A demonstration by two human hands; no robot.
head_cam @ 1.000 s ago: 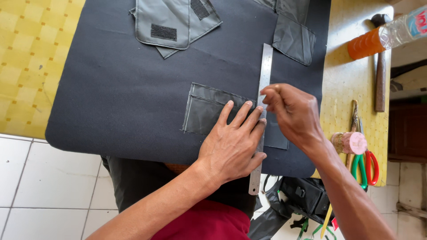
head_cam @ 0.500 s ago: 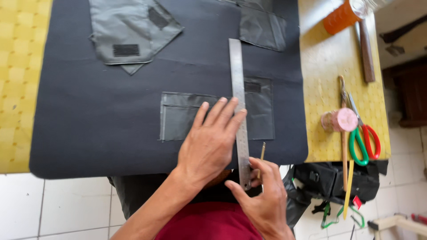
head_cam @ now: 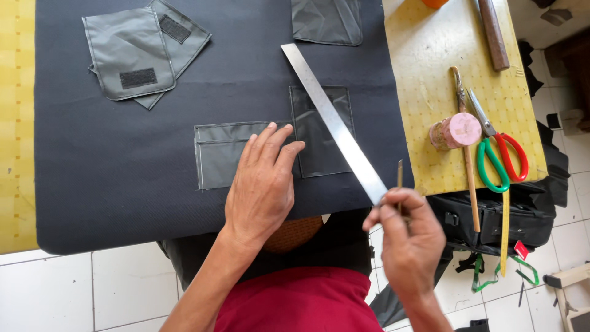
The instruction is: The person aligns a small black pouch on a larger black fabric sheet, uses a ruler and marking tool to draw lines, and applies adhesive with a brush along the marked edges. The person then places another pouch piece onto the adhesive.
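My left hand (head_cam: 261, 184) lies flat, fingers apart, on a grey pocket piece (head_cam: 222, 154) that sits on a large dark fabric sheet (head_cam: 123, 197). A second grey pocket piece (head_cam: 316, 132) lies just right of my fingertips. My right hand (head_cam: 409, 240) is off the table's near edge, pinching the lower end of a long steel ruler (head_cam: 332, 120) together with a thin pencil-like marker (head_cam: 399, 178). The ruler slants up to the left across the second pocket piece.
Two stacked grey pieces with hook-and-loop patches (head_cam: 138, 55) lie at the far left, another grey piece (head_cam: 326, 21) at the top. On the yellow table (head_cam: 424, 55) to the right are a pink spool (head_cam: 458, 130), red-and-green scissors (head_cam: 498, 150), a wooden-handled tool (head_cam: 491, 31) and thin sticks. A black bag (head_cam: 498, 218) sits below.
My right hand moved from the ruler's upper part to its lower end and has swung it from straight to slanted. My left hand came off the ruler and rests on the pocket piece.
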